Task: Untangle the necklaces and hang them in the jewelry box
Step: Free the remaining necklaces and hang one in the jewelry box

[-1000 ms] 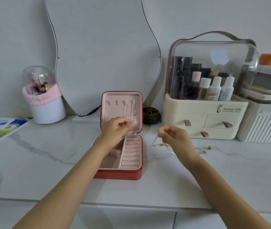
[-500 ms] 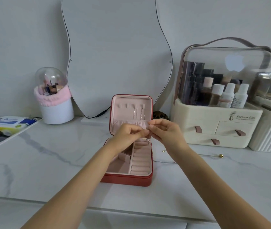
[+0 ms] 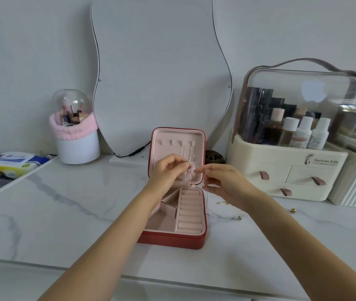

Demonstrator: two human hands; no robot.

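red jewelry box [image 3: 172,238]: head view; it lies open on the white marble table [image 3: 64,213], base flat, lid standing upright at the far side, pink lining inside.
lid: a row of small hooks near the top; two thin hung chains [image 3: 187,152] drop from the right-hand hooks toward the gathered pocket below.
base: angled compartments on the left, a column of ring rolls on the right.
left hand [image 3: 168,170]: raised in front of the lid's pocket, fingers curled, thumb and forefinger pinching something small; a fine chain cannot be made out there for certain.
right hand [image 3: 222,181]: just right of the lid's lower corner, fingertips pinched together and pointing at the left hand, nearly touching it.
loose necklace [image 3: 220,215]: a thin chain hangs down from below the right hand beside the box's right edge and trails onto the table, ending in a small clasp.
gold bead [image 3: 294,210]: alone on the table, further right.
behind: wavy-edged mirror [image 3: 162,72] leaning on the wall, domed brush holder [image 3: 75,131] to its left, clear-topped cosmetics organizer [image 3: 292,137] to its right.
far left: a pack of wipes [image 3: 14,161].
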